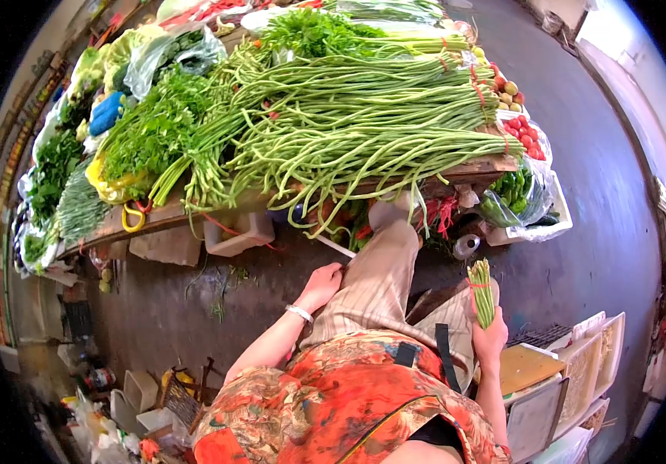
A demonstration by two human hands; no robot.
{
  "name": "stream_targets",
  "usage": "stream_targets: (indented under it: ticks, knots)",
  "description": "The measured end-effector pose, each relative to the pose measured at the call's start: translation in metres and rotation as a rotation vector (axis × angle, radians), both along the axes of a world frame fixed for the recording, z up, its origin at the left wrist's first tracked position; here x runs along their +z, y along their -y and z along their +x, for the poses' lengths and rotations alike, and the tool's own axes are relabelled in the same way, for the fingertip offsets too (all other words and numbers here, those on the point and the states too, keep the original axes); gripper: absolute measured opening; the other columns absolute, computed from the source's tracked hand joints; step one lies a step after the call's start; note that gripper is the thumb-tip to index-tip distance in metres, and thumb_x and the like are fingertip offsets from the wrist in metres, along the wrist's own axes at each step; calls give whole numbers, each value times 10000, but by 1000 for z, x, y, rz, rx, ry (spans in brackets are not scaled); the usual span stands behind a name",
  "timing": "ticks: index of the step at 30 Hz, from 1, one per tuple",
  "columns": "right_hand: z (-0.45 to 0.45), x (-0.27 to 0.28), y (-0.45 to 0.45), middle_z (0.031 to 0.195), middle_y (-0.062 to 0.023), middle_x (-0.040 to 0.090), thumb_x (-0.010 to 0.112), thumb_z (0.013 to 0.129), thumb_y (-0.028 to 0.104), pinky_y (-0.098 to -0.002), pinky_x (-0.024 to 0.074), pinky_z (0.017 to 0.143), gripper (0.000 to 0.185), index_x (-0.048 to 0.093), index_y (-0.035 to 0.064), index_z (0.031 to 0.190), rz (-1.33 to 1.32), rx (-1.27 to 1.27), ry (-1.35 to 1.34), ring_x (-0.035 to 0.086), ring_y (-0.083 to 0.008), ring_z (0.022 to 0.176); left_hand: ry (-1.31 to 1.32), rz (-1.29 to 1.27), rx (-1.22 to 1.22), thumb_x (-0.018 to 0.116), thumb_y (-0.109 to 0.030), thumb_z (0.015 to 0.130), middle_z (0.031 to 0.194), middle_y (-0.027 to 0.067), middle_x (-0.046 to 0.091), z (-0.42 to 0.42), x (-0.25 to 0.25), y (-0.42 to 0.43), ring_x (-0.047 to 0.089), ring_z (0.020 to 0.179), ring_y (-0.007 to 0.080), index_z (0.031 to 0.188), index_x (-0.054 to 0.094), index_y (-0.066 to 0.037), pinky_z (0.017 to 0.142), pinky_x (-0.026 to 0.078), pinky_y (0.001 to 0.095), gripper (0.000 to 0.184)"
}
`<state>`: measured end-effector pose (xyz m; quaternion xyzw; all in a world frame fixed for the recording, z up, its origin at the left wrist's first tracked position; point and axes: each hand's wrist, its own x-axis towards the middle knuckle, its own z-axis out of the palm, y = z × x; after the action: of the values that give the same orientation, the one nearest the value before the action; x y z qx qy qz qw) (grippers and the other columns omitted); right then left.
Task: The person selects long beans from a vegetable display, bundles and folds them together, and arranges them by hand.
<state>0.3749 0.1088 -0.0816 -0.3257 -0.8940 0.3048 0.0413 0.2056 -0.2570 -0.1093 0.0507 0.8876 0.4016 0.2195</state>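
My right hand [490,334] is closed around a short bundle of green beans [481,292], bound with a red band and held upright beside my right thigh. My left hand [321,286], with a pale band at its wrist, rests against my left thigh; its fingers are bent out of sight and I cannot make out their pose. In front of me, long beans [379,116] lie spread across a wooden stall table [457,172], several bunches tied with red bands at their right ends. Loose bean ends hang over the near edge.
Leafy greens [155,116] and a blue bundle [106,113] lie to the left. At the right stand tomatoes [525,135] and bagged green peppers [512,189]. A can [466,247] is on the floor. Crates [580,363] stand behind me at right, clutter [140,390] at left.
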Motion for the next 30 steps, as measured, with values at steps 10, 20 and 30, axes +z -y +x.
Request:
stream_targets:
  ticks: [10, 20, 30]
  knots:
    - [3, -5, -5, 847, -235, 642, 681, 762, 166, -510, 471, 714, 266, 541, 53, 958, 11, -4, 51, 614, -463, 851, 16, -145, -25, 458, -193, 959, 1213, 243, 619, 0, 6, -8, 571, 1152, 398, 1223, 598, 16, 990, 456, 412, 365]
    - [2, -8, -6, 825, -201, 654, 712, 784, 275, -496, 487, 684, 308, 551, 73, 953, 73, 9, 39, 642, -418, 817, -240, -88, -49, 458, -75, 928, 1178, 236, 626, 5, 14, -30, 603, 1090, 397, 1230, 598, -13, 933, 491, 419, 338]
    - [5, -7, -8, 838, -210, 650, 690, 753, 198, -490, 487, 738, 299, 533, 63, 969, 22, 6, 36, 633, -427, 864, -138, 311, -220, 561, -47, 900, 1298, 153, 564, 16, 55, -79, 589, 1166, 273, 1316, 544, -43, 1002, 441, 364, 417]
